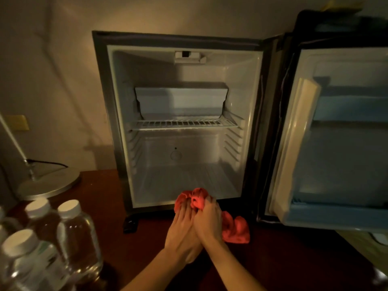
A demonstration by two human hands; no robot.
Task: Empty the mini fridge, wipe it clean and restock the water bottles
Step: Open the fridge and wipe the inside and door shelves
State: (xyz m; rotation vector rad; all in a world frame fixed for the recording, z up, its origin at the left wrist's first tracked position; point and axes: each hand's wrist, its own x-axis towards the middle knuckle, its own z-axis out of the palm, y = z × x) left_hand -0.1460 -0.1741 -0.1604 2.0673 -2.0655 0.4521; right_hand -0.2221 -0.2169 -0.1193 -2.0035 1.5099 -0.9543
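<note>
Both hands, left (182,225) & right (210,219), bunched on red cloth (236,229); fridge (255,114) empty. Risk: elbow topples nearby bottles (77,234).

The scene is dim and warm-toned, with soft light on the beige wall (63,59). The white fridge interior (184,101) is brightest. Clear plastic bottles (77,238) blur at the curved left edge.
</note>
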